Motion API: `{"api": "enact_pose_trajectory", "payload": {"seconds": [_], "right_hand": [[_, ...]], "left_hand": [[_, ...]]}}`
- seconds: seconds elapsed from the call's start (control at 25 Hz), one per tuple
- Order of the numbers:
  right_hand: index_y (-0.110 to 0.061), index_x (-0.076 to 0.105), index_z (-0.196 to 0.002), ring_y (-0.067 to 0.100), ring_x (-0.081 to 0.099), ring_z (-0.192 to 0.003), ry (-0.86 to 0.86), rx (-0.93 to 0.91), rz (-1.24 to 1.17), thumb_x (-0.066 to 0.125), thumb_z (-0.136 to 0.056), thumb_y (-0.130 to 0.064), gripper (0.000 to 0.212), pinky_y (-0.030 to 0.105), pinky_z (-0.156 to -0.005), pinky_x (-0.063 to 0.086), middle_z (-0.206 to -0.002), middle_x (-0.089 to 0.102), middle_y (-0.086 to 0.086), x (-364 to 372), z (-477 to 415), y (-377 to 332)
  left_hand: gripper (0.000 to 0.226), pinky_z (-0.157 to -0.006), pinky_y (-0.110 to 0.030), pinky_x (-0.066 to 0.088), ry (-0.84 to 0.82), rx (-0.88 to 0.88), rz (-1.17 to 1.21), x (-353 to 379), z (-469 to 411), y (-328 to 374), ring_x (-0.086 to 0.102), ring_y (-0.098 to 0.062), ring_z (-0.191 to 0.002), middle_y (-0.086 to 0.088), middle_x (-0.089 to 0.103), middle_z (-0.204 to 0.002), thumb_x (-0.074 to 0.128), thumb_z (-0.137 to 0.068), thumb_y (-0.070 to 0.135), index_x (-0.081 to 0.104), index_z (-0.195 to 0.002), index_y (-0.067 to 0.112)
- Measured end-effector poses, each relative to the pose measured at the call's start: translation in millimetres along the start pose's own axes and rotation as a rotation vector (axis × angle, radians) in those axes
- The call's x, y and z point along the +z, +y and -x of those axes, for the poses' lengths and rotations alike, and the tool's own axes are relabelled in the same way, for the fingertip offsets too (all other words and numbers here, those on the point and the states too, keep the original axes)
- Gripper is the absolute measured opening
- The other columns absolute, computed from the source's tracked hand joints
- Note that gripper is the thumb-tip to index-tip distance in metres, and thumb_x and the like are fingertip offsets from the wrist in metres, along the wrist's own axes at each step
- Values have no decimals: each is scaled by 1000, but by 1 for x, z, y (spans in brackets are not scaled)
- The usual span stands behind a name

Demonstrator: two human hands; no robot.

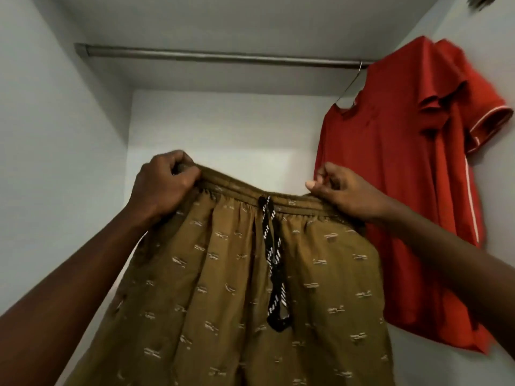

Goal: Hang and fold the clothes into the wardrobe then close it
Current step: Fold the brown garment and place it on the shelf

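Olive-brown patterned shorts [223, 288] with a black drawstring [274, 257] hang spread out in front of me, inside the open wardrobe. My left hand [164, 185] grips the waistband at its left end. At the right end of the waistband, my right hand [345, 190] pinches the elastic. A red short-sleeved shirt [404, 168] hangs on a wire hanger [349, 84] at the right end of the metal rail [211, 55].
White wardrobe walls close in on the left [55, 135], back [223, 126] and right. The rail's left and middle stretch carries nothing. The shorts hide whatever lies below.
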State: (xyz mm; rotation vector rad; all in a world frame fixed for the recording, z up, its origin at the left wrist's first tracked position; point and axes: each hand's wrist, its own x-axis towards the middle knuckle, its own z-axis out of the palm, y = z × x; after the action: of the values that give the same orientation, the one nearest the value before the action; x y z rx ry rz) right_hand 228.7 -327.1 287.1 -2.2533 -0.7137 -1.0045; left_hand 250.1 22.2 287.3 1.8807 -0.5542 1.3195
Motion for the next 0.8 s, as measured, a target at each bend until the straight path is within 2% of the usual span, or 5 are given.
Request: {"api": "enact_pose_trajectory", "payload": {"seconds": [0.16, 0.32, 0.4, 0.64, 0.8], "right_hand": [[-24, 65, -92, 12, 64, -89, -315, 151, -170, 75, -87, -46, 24, 35, -79, 51, -91, 68, -6, 44, 52, 36], [-43, 66, -114, 4, 63, -99, -524, 20, 495, 62, -99, -36, 17, 35, -86, 54, -110, 70, -16, 91, 103, 67], [-44, 65, -120, 3, 60, -97, -553, 44, 589, 57, -102, -31, 23, 30, -82, 50, -109, 66, -19, 107, 128, 80], [-30, 72, -105, 0, 63, -86, -599, 263, 101, 64, -98, -38, 13, 21, -74, 47, -100, 69, -15, 171, 170, 83], [-26, 71, -110, 10, 63, -93, -635, 255, 75, 62, -99, -29, 15, 28, -77, 53, -104, 66, -9, 229, 179, 82]], "left_hand": [[16, -85, -36, 52, -311, -299, 15, 36, 70, -70, 69, -14, -89, 9, 74, -82, 62, -89, 18, 75, -81, 24], [17, -83, -36, 54, -402, -487, -118, 59, 145, -134, 68, -18, -89, 8, 73, -86, 60, -91, 18, 72, -84, 27], [16, -75, -32, 50, -419, -559, -155, 64, 180, -159, 68, -19, -88, 8, 71, -86, 64, -88, 15, 69, -84, 30], [13, -78, -34, 44, -328, -669, -102, 88, 259, -186, 65, -23, -91, 7, 68, -93, 65, -94, 17, 64, -101, 28], [7, -79, -35, 46, -201, -683, -74, 98, 296, -179, 64, -18, -90, 9, 68, -94, 67, -96, 32, 62, -99, 27]]}}
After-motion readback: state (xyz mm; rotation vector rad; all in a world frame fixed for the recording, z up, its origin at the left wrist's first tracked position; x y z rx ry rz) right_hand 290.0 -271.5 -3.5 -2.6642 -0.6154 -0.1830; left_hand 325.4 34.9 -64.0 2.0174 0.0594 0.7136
